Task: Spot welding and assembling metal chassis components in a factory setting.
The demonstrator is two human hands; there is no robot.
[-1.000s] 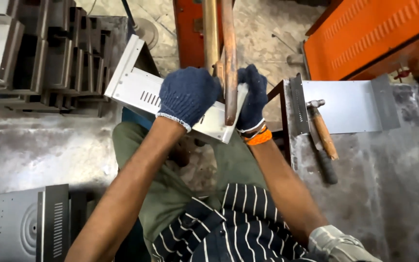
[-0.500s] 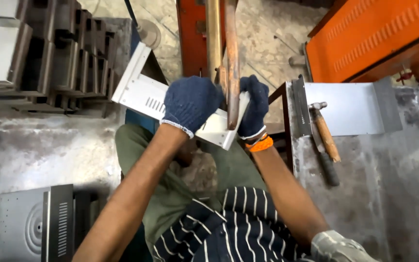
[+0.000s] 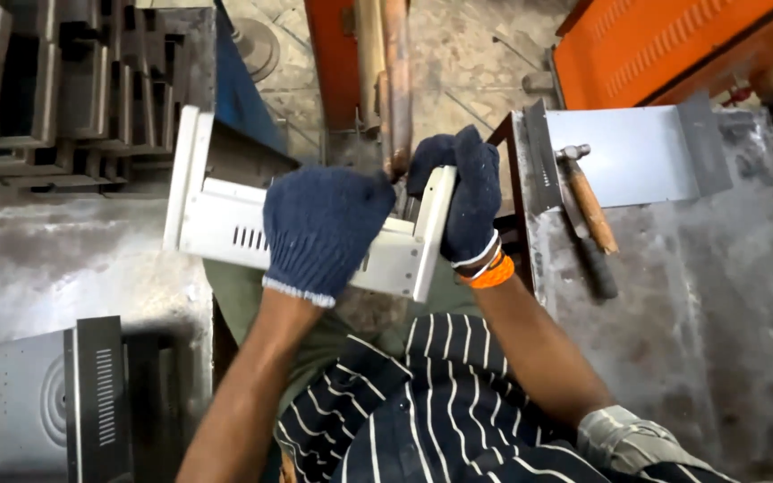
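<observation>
A white vented sheet-metal bracket [image 3: 225,228] lies crosswise over the lap, long axis left to right. The left hand [image 3: 326,228] clamps its middle; the right hand [image 3: 467,192] grips its right end beneath the copper electrode [image 3: 395,89].

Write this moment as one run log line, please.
left hand: grips white panel | right hand: grips panel end | hammer: on bench

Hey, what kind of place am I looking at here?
Most likely a sheet-metal fabrication workshop. Stacks of bent metal housings stand at the upper left, a hammer lies on a worn steel bench, and gloved hands hold a white metal casing.
</observation>
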